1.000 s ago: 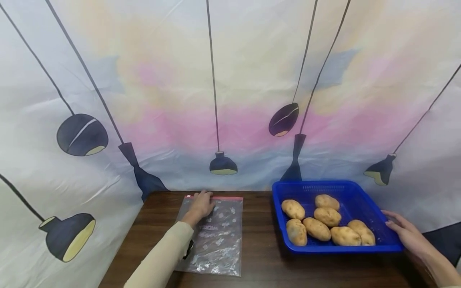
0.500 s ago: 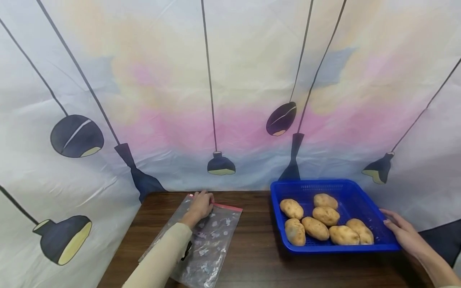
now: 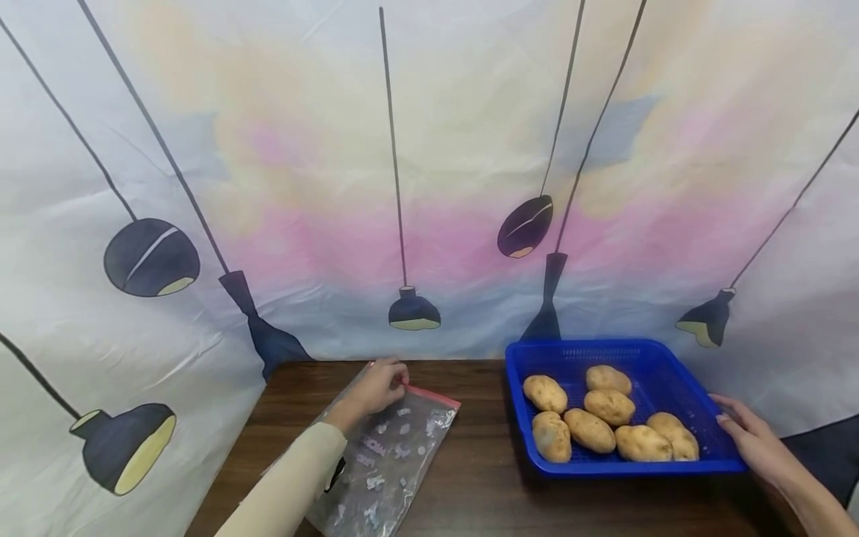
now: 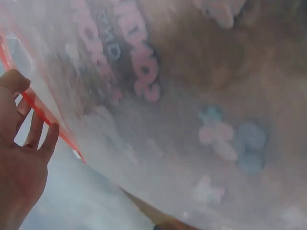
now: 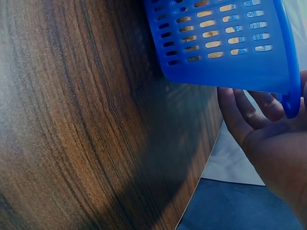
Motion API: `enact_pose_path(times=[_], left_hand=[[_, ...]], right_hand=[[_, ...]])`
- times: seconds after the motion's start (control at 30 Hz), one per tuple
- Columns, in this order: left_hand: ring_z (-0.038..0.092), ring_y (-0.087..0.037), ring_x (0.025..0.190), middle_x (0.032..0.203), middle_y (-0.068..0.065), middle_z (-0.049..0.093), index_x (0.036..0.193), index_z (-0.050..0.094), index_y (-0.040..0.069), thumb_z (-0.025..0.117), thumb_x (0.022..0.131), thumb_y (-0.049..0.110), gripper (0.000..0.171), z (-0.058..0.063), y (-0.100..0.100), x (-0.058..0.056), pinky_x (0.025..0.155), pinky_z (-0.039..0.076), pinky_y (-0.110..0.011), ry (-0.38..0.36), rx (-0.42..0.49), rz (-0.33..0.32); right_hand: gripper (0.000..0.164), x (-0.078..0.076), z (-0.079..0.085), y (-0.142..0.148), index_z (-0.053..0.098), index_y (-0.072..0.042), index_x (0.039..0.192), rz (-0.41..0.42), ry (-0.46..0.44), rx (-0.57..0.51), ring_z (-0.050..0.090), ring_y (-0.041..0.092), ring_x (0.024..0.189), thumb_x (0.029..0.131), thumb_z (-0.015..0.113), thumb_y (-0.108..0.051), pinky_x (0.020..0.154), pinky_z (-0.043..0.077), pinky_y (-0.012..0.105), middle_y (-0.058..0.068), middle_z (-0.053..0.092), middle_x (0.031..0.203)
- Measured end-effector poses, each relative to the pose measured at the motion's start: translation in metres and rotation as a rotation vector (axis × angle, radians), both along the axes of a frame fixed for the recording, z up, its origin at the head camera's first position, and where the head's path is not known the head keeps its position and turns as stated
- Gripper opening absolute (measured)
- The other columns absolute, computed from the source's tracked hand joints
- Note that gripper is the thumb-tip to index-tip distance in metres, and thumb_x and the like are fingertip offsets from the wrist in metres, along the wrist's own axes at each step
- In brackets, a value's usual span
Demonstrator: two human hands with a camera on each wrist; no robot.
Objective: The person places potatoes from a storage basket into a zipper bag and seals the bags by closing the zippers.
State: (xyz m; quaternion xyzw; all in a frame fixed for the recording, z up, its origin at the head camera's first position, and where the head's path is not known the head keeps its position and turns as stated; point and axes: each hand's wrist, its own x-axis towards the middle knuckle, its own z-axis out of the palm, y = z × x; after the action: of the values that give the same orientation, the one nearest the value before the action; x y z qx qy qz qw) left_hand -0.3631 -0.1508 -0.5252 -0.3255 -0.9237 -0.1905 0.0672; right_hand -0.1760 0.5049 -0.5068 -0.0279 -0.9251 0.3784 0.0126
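A clear zip bag with pastel prints and a red zip strip lies slanted at the left of the table. My left hand pinches the bag at its red top edge; the left wrist view shows the thumb and fingers on either side of the strip. On the right stands a blue plastic basket with slotted walls, holding several potatoes. My right hand grips the basket's right rim, thumb above and fingers underneath in the right wrist view.
The dark wood-grain table runs back to a fabric backdrop printed with hanging lamps. Between bag and basket shows a strip of bare tabletop. Past the table's right edge, a dark patch appears beside the backdrop.
The bag has turned from lying straight to slanting, its lower end swung left toward me. My left hand's grip has lifted the zip edge slightly. The basket and right hand stay put.
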Motion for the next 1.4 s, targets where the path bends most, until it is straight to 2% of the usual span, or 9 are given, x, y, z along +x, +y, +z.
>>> enact_pose_path(times=[0.17,0.33,0.4,0.47,0.57,0.67,0.8,1.1,1.4], left_hand=[[0.062,-0.016,0.094,0.098,0.005,0.060,0.094,0.069,0.018,0.076,0.092,0.010,0.011,0.014,0.008,0.005,0.089,0.056,-0.044,0.063,-0.042,-0.073],[0.061,-0.015,0.094,0.100,0.009,0.061,0.099,0.071,0.020,0.073,0.095,0.012,0.009,0.034,0.022,0.012,0.105,0.051,-0.054,0.089,-0.050,-0.143],[0.061,-0.015,0.091,0.099,0.007,0.061,0.099,0.072,0.018,0.074,0.095,0.010,0.009,0.043,0.029,0.016,0.111,0.048,-0.059,0.105,-0.025,-0.198],[0.060,-0.016,0.090,0.098,0.005,0.062,0.099,0.073,0.016,0.074,0.093,0.008,0.010,0.053,0.037,0.019,0.112,0.046,-0.061,0.142,-0.007,-0.258],[0.059,-0.017,0.089,0.097,0.002,0.063,0.097,0.073,0.016,0.074,0.091,0.006,0.011,0.066,0.049,0.023,0.105,0.053,-0.052,0.219,0.005,-0.345],[0.058,-0.015,0.089,0.097,0.003,0.063,0.097,0.073,0.016,0.075,0.090,0.008,0.011,0.077,0.061,0.029,0.092,0.055,-0.041,0.301,-0.017,-0.405],[0.058,-0.015,0.093,0.099,0.004,0.063,0.099,0.073,0.018,0.078,0.091,0.012,0.011,0.092,0.077,0.039,0.096,0.053,-0.038,0.369,-0.053,-0.463],[0.057,-0.016,0.098,0.101,0.004,0.062,0.103,0.074,0.018,0.075,0.093,0.014,0.010,0.113,0.111,0.044,0.092,0.052,-0.033,0.348,-0.076,-0.537],[0.058,-0.015,0.101,0.106,0.003,0.064,0.104,0.074,0.018,0.074,0.094,0.012,0.011,0.111,0.135,0.045,0.094,0.051,-0.029,0.303,-0.079,-0.561]], right_hand=[[0.050,0.000,0.001,0.001,0.023,0.019,0.152,0.003,-0.013,-0.026,0.052,-0.013,0.093,0.117,0.027,-0.016,0.072,0.056,0.023,0.053,0.036,0.145],[0.051,0.000,0.001,0.003,0.021,0.020,0.152,0.004,-0.035,-0.037,0.068,0.013,0.101,0.117,0.027,-0.017,0.072,0.057,0.024,0.054,0.034,0.145],[0.052,0.000,0.001,0.004,0.021,0.019,0.153,0.004,-0.038,-0.044,0.068,0.012,0.100,0.117,0.027,-0.019,0.073,0.058,0.025,0.054,0.034,0.146],[0.052,0.000,0.000,0.005,0.022,0.019,0.153,0.004,-0.032,-0.060,0.062,-0.003,0.095,0.118,0.028,-0.019,0.073,0.059,0.026,0.053,0.034,0.146],[0.052,0.001,-0.001,0.006,0.024,0.018,0.153,0.004,-0.008,-0.073,0.053,-0.017,0.090,0.118,0.030,-0.020,0.073,0.059,0.026,0.053,0.035,0.145],[0.050,0.002,-0.003,0.005,0.027,0.018,0.151,-0.006,0.017,-0.075,0.053,-0.017,0.089,0.117,0.032,-0.018,0.071,0.059,0.025,0.053,0.039,0.142],[0.048,0.002,-0.005,0.005,0.028,0.018,0.150,-0.012,0.019,-0.071,0.052,-0.018,0.088,0.117,0.033,-0.017,0.070,0.058,0.024,0.053,0.041,0.140],[0.049,0.001,-0.005,0.004,0.027,0.018,0.150,-0.012,0.023,-0.052,0.051,-0.018,0.089,0.117,0.032,-0.017,0.070,0.057,0.023,0.053,0.039,0.142],[0.050,0.000,-0.003,0.002,0.026,0.020,0.150,-0.009,0.004,-0.047,0.051,-0.018,0.089,0.117,0.031,-0.017,0.071,0.057,0.023,0.053,0.040,0.142]])
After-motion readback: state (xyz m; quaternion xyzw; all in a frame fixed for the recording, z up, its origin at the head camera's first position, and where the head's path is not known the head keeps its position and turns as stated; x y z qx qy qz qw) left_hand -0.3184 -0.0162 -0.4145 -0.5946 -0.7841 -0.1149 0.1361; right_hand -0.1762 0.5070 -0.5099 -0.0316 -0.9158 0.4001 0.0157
